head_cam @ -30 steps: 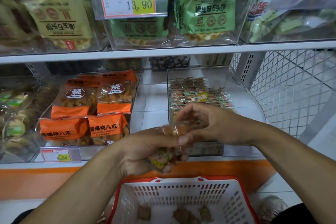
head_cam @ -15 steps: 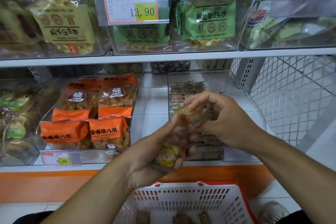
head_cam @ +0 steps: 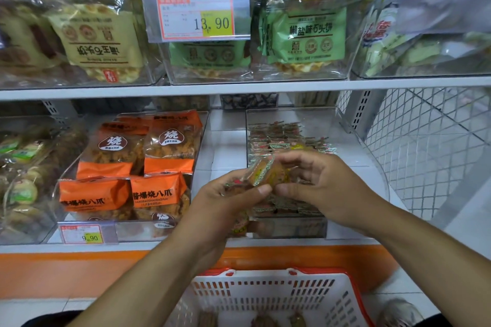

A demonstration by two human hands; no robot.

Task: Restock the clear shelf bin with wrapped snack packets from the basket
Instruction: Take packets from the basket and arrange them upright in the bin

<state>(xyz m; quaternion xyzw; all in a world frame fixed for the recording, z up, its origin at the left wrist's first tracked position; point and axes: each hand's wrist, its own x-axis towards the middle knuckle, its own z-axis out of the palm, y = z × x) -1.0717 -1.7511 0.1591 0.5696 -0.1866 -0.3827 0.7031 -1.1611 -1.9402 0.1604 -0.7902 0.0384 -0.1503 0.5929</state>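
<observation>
My left hand (head_cam: 225, 204) grips a bunch of small clear-wrapped snack packets (head_cam: 239, 225) in front of the lower shelf. One brown packet (head_cam: 265, 172) sits between both hands, pinched by my right hand (head_cam: 324, 186) from the right and steadied by my left thumb. Behind the hands stands the clear shelf bin (head_cam: 305, 117), holding several rows of small wrapped packets (head_cam: 279, 138). Below, the white basket with a red rim (head_cam: 265, 292) shows a few brown packets at its bottom (head_cam: 263, 321).
A clear bin of orange snack bags (head_cam: 138, 164) stands left of the target bin, with a price tag (head_cam: 82, 233) on its front. The upper shelf (head_cam: 239, 86) carries bins of green and cream bags. A wire mesh panel (head_cam: 425, 146) closes the right side.
Both hands rose from near the basket rim to the front of the clear bin. My right hand has drawn one packet up out of the bunch in my left hand.
</observation>
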